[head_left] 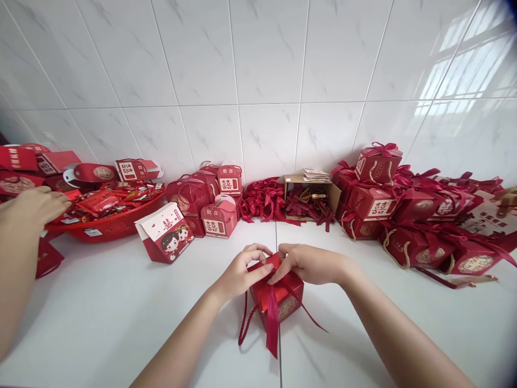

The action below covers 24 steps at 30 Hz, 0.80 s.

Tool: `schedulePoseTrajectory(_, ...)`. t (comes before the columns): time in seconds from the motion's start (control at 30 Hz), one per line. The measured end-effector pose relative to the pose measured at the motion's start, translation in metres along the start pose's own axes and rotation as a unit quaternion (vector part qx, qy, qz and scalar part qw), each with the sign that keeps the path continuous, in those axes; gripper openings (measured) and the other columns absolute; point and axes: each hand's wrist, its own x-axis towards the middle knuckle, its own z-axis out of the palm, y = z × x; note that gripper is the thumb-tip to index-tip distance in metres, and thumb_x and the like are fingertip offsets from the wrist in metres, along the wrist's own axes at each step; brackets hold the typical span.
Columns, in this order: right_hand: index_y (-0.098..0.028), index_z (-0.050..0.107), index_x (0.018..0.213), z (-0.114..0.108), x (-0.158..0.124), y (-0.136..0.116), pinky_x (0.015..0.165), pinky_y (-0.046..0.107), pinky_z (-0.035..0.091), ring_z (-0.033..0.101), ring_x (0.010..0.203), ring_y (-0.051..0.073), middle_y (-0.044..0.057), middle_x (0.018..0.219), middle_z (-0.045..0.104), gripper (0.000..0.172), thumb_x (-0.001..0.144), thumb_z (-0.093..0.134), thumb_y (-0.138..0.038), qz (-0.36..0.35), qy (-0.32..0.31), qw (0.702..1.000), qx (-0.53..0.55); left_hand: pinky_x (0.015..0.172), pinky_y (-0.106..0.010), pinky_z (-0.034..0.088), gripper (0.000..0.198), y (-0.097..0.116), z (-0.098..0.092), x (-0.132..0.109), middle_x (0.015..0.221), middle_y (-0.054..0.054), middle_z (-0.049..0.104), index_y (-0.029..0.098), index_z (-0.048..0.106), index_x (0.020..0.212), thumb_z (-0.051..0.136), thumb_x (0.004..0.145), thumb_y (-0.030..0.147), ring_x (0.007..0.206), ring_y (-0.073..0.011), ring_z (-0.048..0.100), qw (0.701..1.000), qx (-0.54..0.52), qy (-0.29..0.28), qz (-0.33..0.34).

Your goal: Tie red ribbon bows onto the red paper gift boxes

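Note:
A small red gift box stands on the white tabletop in front of me, in the head view. A dark red ribbon crosses its top, with one tail hanging down the front and another trailing to the right. My left hand pinches at the ribbon on the lid, thumb and fingers closed. From the other side my right hand is closed on the ribbon at the same spot, index finger pointing down. The fingers partly hide the knot area. A twisted red cord handle hangs at the box's left side.
Another person's arm reaches over a red basin of small packets at left. Behind my hands are a cartoon-printed box, a ribbon pile and a cardboard box of ribbons. Several ribboned boxes are stacked at right.

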Motion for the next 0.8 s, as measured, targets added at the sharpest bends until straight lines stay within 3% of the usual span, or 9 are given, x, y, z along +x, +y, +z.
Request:
schedulePoseTrajectory(0.2,-0.038,0.068,0.106,-0.002,-0.001,0.001,0.061,0.02,0.038,0.042,0.065,0.008,0.0,0.08,0.04,0.061,0.077,0.036,0.005,0.009,-0.004,1.0,0.002,0.102,-0.042,0.033,0.027,0.001,0.001,0.0,0.129,-0.007,0.053,0.019,0.061,0.059,0.06,0.079,0.038,0.123,-0.0279,0.044,0.997,-0.06,0.009,-0.051)
schedulePoseTrajectory(0.37,-0.035,0.07,0.104,-0.002,-0.001,0.007,0.063,0.018,0.039,0.041,0.067,0.008,-0.001,0.078,0.036,0.061,0.075,0.037,0.007,-0.025,-0.025,0.999,0.023,0.108,-0.047,0.024,0.032,0.002,-0.005,-0.001,0.12,-0.005,0.062,0.021,0.059,0.052,0.06,0.079,0.04,0.133,-0.0293,0.031,0.999,0.006,0.015,-0.03)
schedulePoseTrajectory(0.43,-0.035,0.07,0.103,-0.003,-0.001,0.008,0.063,0.019,0.039,0.042,0.068,0.009,0.0,0.079,0.037,0.061,0.075,0.037,0.007,-0.032,-0.026,0.999,0.028,0.108,-0.046,0.023,0.032,0.004,-0.003,-0.001,0.12,-0.005,0.062,0.02,0.054,0.052,0.061,0.078,0.039,0.132,-0.0296,0.033,0.999,0.024,0.03,-0.017)
schedulePoseTrajectory(0.6,-0.026,0.073,0.091,-0.008,-0.004,0.006,0.067,0.02,0.041,0.048,0.071,0.009,0.0,0.08,0.046,0.047,0.076,0.039,0.003,-0.055,0.032,0.996,0.06,0.088,-0.035,0.042,0.033,0.011,0.009,-0.003,0.108,-0.006,0.064,0.019,0.035,0.061,0.057,0.081,0.034,0.099,-0.0211,0.058,0.993,-0.1,0.051,-0.03)
schedulePoseTrajectory(0.73,-0.019,0.064,0.089,-0.012,-0.006,0.001,0.066,0.022,0.043,0.055,0.072,0.011,0.0,0.08,0.06,0.024,0.077,0.048,-0.005,-0.035,0.093,0.991,0.092,0.068,-0.025,0.043,0.036,0.011,0.016,-0.003,0.093,-0.003,0.064,0.02,0.03,0.061,0.058,0.08,0.033,0.074,-0.0129,0.054,0.993,-0.099,0.06,-0.034)
schedulePoseTrajectory(0.8,-0.019,0.06,0.096,-0.012,-0.006,-0.001,0.061,0.022,0.043,0.056,0.068,0.011,0.0,0.079,0.062,0.022,0.078,0.051,-0.009,-0.001,0.103,0.991,0.086,0.065,-0.025,0.042,0.035,0.01,0.016,-0.003,0.089,-0.002,0.063,0.02,0.032,0.062,0.057,0.081,0.034,0.069,-0.0116,0.051,0.994,-0.081,0.057,-0.033)
